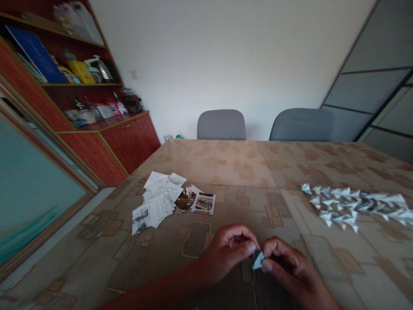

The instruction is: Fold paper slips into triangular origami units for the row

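Observation:
A small folded piece of paper (257, 261), pale with a dark part on its left, is held between my two hands above the near part of the table. My left hand (230, 249) pinches its left side between thumb and forefinger. On the opposite side, the thumb and fingertips of my right hand (287, 265) close on its right edge. A loose pile of printed paper slips (161, 196) lies ahead and to the left, and a slip with a dark picture (204, 203) is at its right end. Folded paper pieces (338, 202) stand in rows at the right.
The table (232, 161) has a patterned brown cover. Beyond its far edge stand two grey chairs (221, 125). A red-brown cabinet (122, 142) with bottles and a kettle on its shelves is at the left, beside a framed glass panel (35, 189).

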Tool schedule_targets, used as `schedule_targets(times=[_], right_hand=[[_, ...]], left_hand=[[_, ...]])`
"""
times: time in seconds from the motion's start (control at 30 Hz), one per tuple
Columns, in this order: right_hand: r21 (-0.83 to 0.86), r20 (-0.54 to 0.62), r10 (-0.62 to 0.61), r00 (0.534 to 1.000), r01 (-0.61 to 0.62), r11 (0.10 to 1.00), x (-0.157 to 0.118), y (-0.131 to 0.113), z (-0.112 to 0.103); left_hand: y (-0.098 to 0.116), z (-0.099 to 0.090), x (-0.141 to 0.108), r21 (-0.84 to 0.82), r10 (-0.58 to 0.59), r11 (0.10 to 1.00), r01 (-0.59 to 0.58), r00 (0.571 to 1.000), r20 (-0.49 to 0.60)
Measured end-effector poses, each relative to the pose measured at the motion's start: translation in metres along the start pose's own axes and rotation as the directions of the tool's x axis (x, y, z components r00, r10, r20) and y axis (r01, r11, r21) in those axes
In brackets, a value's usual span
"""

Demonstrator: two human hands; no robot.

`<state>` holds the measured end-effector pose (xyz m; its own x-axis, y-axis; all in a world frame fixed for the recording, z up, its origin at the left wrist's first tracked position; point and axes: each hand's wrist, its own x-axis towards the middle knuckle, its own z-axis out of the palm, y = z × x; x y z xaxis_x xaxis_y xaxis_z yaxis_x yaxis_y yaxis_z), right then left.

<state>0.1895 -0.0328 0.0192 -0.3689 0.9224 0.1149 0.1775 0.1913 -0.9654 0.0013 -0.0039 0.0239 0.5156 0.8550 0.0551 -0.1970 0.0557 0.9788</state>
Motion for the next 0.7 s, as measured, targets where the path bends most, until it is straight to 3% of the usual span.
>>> schedule_targets(times=[0.33,0.7], right_hand=[[-0.023,0.004,0.004,1.0,-0.004,1.0,-0.0013,0.0006,-0.0008],[-0.05,-0.005,-0.015,1.0,0.015,0.999,-0.0006,0.0009,-0.0014]], left_hand=[[0.0011,0.0002,0.0019,-0.052,0.005,0.999,-0.004,1.0,0.023],[-0.0042,-0.0035,0.0049,0.015,0.135,0.991,-0.135,0.991,0.026]])
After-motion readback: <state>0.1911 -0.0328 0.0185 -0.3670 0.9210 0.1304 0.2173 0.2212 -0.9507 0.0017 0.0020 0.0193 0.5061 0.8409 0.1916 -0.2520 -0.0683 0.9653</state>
